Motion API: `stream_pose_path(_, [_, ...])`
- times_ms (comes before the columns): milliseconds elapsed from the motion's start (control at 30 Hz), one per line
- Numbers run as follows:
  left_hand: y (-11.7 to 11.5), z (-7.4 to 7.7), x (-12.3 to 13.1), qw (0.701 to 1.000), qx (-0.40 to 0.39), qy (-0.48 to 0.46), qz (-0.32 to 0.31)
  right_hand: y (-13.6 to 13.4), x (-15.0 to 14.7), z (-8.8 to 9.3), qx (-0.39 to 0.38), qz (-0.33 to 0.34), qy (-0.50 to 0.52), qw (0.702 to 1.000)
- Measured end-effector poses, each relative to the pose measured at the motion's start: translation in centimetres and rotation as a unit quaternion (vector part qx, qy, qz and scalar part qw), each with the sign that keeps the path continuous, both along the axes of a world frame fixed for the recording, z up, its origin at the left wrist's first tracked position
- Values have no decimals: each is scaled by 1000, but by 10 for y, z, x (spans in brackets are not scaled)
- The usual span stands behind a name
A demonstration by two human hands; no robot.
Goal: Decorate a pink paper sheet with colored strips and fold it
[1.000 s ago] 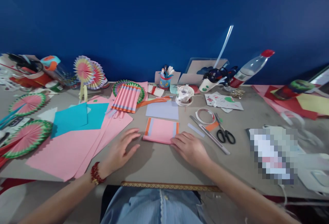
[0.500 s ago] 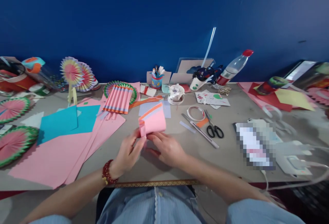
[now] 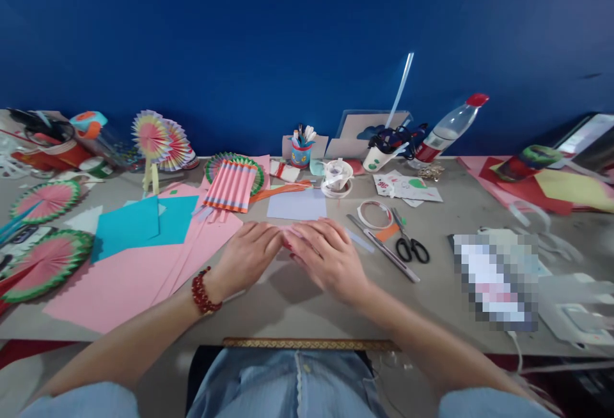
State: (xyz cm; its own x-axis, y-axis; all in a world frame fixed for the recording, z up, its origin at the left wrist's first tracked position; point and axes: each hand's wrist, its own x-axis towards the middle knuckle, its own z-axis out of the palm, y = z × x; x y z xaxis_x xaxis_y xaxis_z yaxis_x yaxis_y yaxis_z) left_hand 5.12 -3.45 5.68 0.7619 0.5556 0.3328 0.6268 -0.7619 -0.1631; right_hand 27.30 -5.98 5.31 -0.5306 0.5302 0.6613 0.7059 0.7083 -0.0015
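Note:
Both hands are together over the table's middle, fingers bent and pressed on a pink paper (image 3: 286,241) that they mostly cover; only slivers of it show between them. My left hand (image 3: 247,257), with a red bead bracelet (image 3: 201,291) at the wrist, grips its left side. On the other side, my right hand (image 3: 330,258) has its fingers curled over the paper. Just beyond the fingers lies a pale lavender sheet (image 3: 296,206). A pleated pink paper (image 3: 230,186) with orange edges rests past my left hand. Right of my right hand are a utility knife (image 3: 391,255) and black-handled scissors (image 3: 411,250).
Pink sheets (image 3: 119,290) and blue paper (image 3: 175,216) cover the left side, near round paper fans (image 3: 52,271). A tape roll (image 3: 375,215) lies right of centre. A tilted bottle (image 3: 448,129) leans by the blue wall. A blurred-out phone (image 3: 494,280) lies right, with cables.
The pink paper with orange and lavender stripes, raised and visible before, is now lowered and mostly hidden under my hands. Both hands have turned knuckles up. The view has shifted slightly left.

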Motion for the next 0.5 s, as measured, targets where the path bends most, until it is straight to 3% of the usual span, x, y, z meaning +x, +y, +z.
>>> stream_pose_path(100, [-1, -5, -1, 999, -18, 26, -25, 6, 1, -9, -34, 19, -14, 999])
stream_pose_path(267, [2, -14, -18, 999, 15, -7, -51, 7, 12, -19, -70, 65, 32, 995])
stream_pose_path(500, [5, -21, -29, 994, 55, -96, -2, 11, 20, -23, -35, 47, 8, 998])
